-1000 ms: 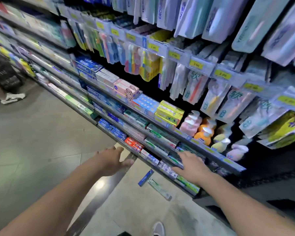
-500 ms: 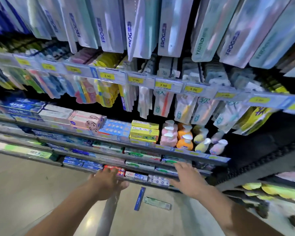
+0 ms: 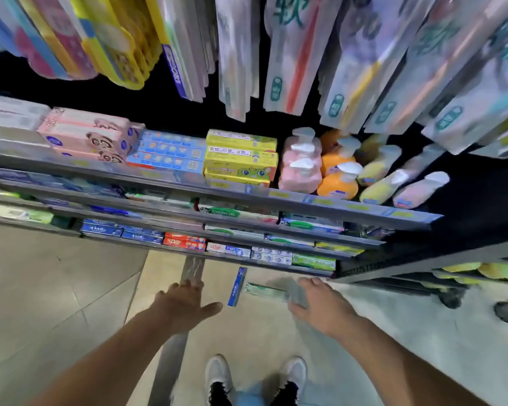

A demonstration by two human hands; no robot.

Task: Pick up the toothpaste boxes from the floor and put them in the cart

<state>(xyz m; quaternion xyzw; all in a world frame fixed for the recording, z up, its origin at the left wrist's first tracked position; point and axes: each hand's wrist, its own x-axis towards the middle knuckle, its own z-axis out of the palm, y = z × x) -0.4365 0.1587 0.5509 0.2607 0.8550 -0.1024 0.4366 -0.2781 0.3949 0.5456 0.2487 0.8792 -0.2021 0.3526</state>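
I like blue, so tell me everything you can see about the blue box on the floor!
The blue toothpaste box is long, thin and looks like cardboard, with white print too blurry to read. It lies flat on the beige floor, pointing toward the shelves, just in front of the bottom shelf. A green box lies right beside it. It sits between the two open hands; neither touches it.

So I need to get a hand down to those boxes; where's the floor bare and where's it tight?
Bare floor lies between the hands, from the shoes up to the blue box. It is tight where the green box lies close under the bottom shelf, beside the right hand.
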